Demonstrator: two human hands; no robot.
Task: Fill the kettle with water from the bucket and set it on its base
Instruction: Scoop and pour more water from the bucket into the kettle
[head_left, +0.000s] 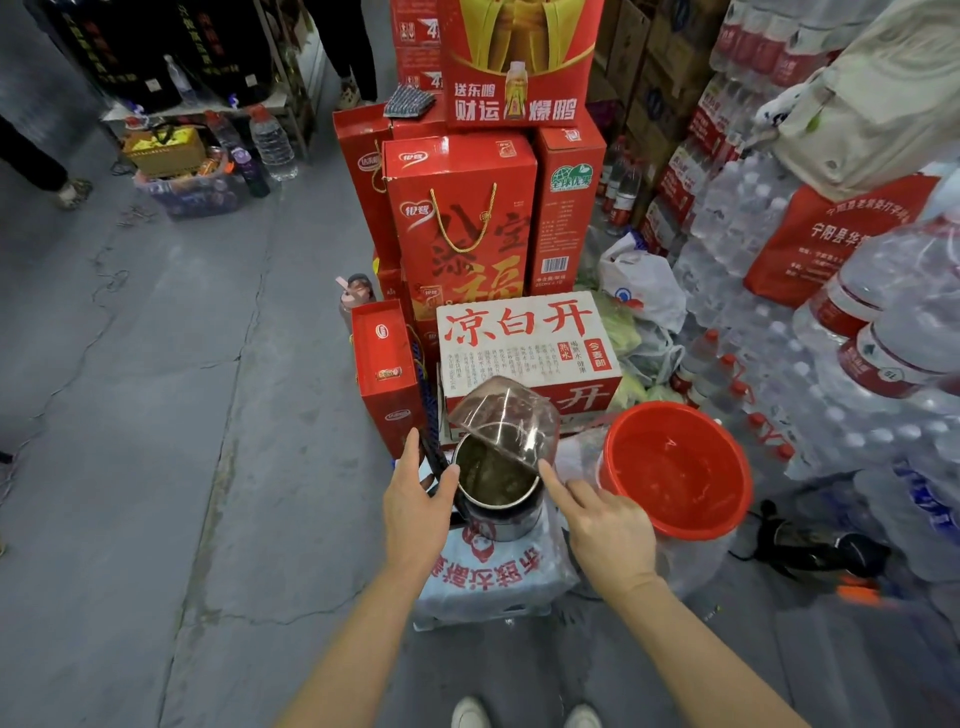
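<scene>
Standing open-lidded on a wrapped pack, the steel kettle (497, 480) looked rigid and light, its black handle (435, 460) loosely wrapped by the left hand (418, 499) fingers, right hand (608, 530) forefinger touching the clear lid (506, 418), bucket (675, 467) just beyond.

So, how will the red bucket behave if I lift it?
The bucket probably feels heavy, since water fills much of it. The water may slosh over the wide open rim. Its thin plastic wall could flex.

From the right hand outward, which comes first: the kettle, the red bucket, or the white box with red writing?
1. Kettle: the right hand has its forefinger at the rim, just left of it.
2. Red bucket: close by on the right.
3. White box: behind the kettle.
</scene>
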